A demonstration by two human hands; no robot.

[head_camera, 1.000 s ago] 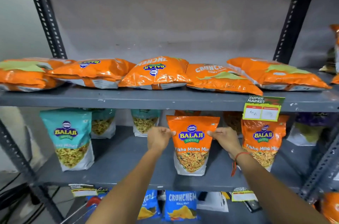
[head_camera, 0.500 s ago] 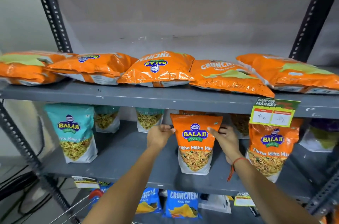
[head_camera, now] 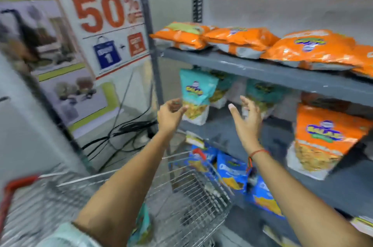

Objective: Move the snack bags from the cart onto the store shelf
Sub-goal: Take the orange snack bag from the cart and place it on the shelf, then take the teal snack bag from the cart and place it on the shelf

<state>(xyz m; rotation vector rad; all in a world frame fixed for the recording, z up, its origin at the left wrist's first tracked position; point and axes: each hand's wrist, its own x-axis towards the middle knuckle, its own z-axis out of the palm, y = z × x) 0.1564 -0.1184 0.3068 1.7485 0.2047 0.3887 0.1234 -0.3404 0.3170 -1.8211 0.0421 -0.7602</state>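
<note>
Both my hands hang empty in the air in front of the grey metal shelf (head_camera: 282, 74). My left hand (head_camera: 170, 114) is loosely cupped, my right hand (head_camera: 245, 117) has its fingers spread. An orange snack bag (head_camera: 321, 139) stands upright on the middle shelf to the right, apart from both hands. A teal snack bag (head_camera: 194, 95) stands at the shelf's left end, just behind my left hand. The wire cart (head_camera: 181, 196) with red corners sits below my arms; one teal bag (head_camera: 142, 228) shows inside it under my left forearm.
Orange bags (head_camera: 238, 41) lie flat along the upper shelf. Blue bags (head_camera: 232, 172) stand on the lowest shelf beside the cart. A 50% off poster (head_camera: 105, 24) leans at the left, with black cables (head_camera: 121, 133) on the floor behind the cart.
Both hands let go of the orange bag, which stays upright on the middle shelf, and drew back to the left. The view swung left and down, bringing the cart and poster into sight.
</note>
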